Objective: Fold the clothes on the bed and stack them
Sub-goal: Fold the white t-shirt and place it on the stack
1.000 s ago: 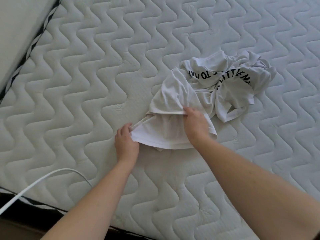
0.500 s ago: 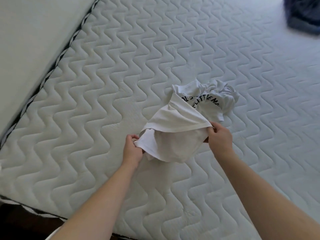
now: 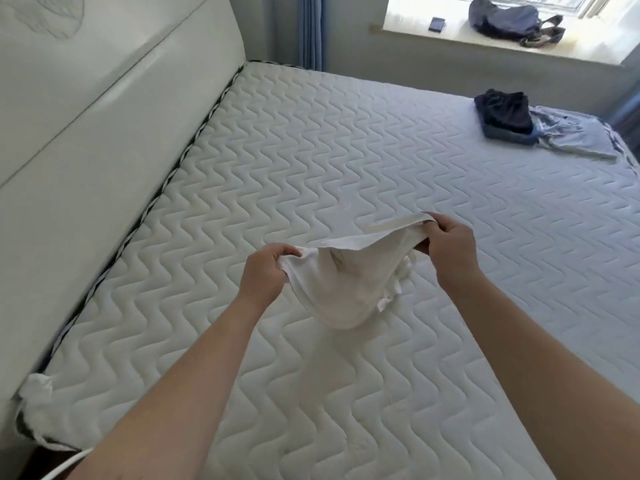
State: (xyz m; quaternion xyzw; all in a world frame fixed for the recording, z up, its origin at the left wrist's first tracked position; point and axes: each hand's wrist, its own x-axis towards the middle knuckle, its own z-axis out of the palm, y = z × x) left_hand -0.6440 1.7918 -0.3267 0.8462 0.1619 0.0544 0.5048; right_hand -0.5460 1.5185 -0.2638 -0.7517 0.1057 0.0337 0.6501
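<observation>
Since 1 second ago the white T-shirt [image 3: 341, 289] has left the mattress [image 3: 346, 150], its hem pinched by left hand [image 3: 265, 273] and right hand [image 3: 448, 252], hanging ready for spreading; folded dark clothes [image 3: 504, 112] wait at 2 o'clock.

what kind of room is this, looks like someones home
Most likely a home bedroom: a bare quilted mattress set against a padded headboard, clothes lying at its far corner, and a bag on the windowsill. Both hands hold up a white t-shirt.
</observation>
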